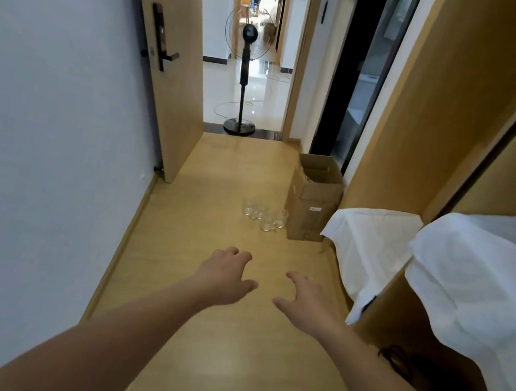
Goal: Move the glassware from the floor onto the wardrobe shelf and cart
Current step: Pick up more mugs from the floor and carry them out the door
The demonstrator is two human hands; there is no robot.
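Observation:
Several clear glasses (265, 216) stand grouped on the wooden floor, just left of a cardboard box. My left hand (226, 277) and my right hand (307, 299) reach forward side by side above the floor, well short of the glasses. Both hands hold nothing, and their fingers are spread and loosely bent. To the right is the wooden wardrobe (445, 101). Two surfaces draped in white cloth, one further away (372, 243) and one closer to me (483, 280), jut out at its foot; I cannot tell which is shelf or cart.
An open cardboard box (314, 198) stands against the wardrobe side. A wooden door (171, 52) is swung open on the left wall. A black pedestal fan (250, 56) stands in the doorway. A person stands far down the hall. A dark cable (397, 357) lies under the near cloth.

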